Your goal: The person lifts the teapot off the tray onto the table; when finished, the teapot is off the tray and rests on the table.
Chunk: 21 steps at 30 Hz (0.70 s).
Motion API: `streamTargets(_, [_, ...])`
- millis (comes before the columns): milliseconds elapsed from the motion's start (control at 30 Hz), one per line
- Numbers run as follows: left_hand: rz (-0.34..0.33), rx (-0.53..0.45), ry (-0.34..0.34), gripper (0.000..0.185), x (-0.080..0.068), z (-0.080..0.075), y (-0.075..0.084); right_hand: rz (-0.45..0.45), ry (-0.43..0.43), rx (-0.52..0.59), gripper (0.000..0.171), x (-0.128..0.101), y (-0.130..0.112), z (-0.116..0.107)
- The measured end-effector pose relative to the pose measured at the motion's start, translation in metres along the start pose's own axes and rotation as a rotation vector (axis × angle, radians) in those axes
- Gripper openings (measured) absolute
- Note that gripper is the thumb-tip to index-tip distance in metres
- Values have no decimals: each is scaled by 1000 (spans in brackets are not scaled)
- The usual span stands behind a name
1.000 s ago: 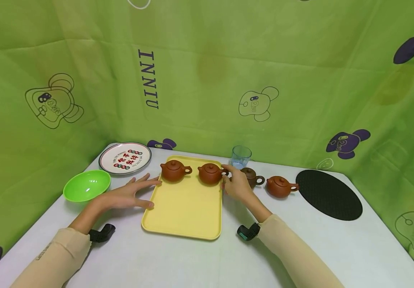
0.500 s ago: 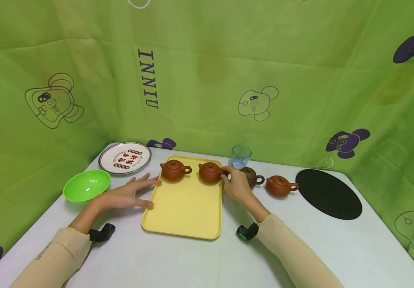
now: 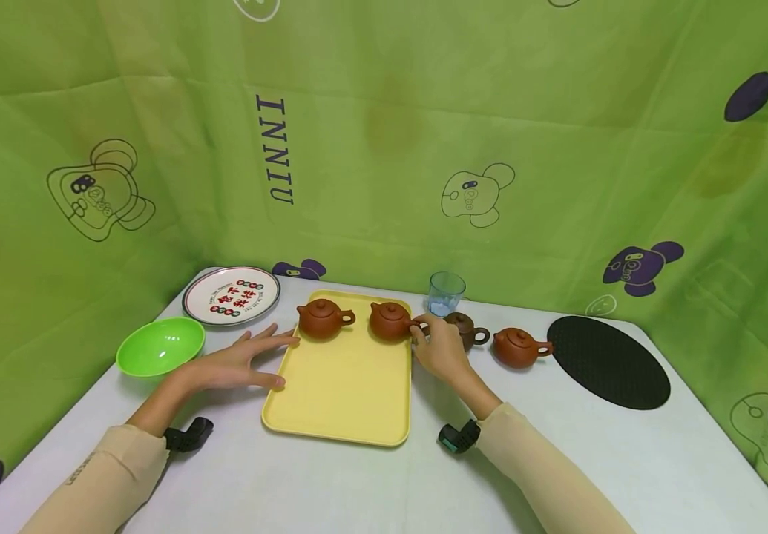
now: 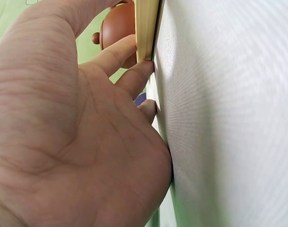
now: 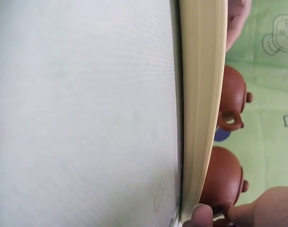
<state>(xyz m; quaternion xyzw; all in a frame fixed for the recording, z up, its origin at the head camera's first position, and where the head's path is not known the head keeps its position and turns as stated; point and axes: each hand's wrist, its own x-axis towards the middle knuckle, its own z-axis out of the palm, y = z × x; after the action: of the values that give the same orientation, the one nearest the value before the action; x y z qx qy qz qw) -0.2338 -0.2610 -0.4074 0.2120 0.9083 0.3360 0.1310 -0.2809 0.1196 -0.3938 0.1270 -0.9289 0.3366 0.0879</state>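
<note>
Two teapots sit on the yellow tray [image 3: 340, 386]; right hand [image 3: 440, 350] pinches the nearer teapot's [image 3: 390, 321] handle, which the right wrist view confirms. Left hand [image 3: 233, 363] lies flat, fingers against the tray's edge.

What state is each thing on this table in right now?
Yellow plastic tray: flat, bearing two pots.
Left reddish clay teapot: upright, lidded.
Second reddish clay teapot: upright, handle pinched by right hand.
Left hand: flat against tray edge.
Blue drinking glass: upright.
Green plastic bowl: upright, empty.
</note>
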Motion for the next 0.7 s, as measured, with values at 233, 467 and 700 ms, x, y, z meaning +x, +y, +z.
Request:
streamTargets(233, [-6,-5,-1,83,0,0,1,53,13,32,27,-1,0,-1])
streamTargets(467, [0,-13,0,82,-1,0,1,65,41,65,26,0,1,1])
streamTargets(700, [-9,-3,2,83,-1,0,1,73,58,104,26,1,3,2])
